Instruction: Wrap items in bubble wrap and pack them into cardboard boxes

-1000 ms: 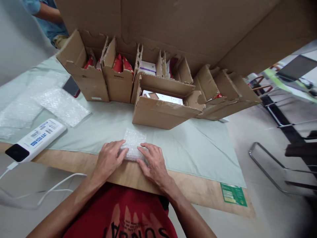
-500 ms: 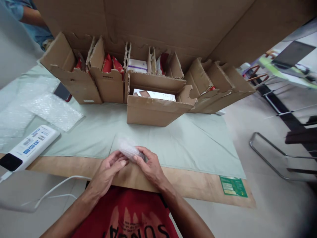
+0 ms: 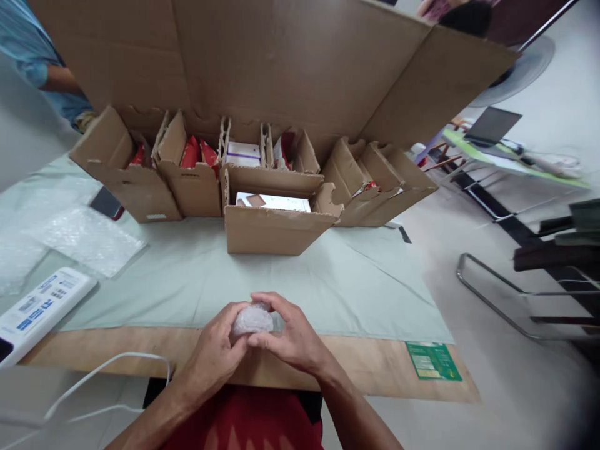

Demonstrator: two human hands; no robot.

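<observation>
Both my hands hold a small bundle of bubble wrap [image 3: 252,320] just above the near edge of the table. My left hand [image 3: 218,350] cups it from the left with fingers curled round it. My right hand [image 3: 288,336] closes over it from the right and top. What is inside the wrap is hidden. Behind them a pale green cloth [image 3: 356,281] covers the wooden table [image 3: 370,362].
A row of open cardboard boxes [image 3: 274,228] with red packets and white cartons stands at the back under a big cardboard flap. Bubble wrap sheets [image 3: 84,240], a white power strip [image 3: 37,306] and a dark phone [image 3: 107,203] lie left. Another person's blue sleeve [image 3: 32,56] shows far left. Metal chair frame [image 3: 506,300] right.
The bubble wrap lay flat on the cloth under my fingers a second ago. I have rolled it up and lifted it into a tight bundle between both hands.
</observation>
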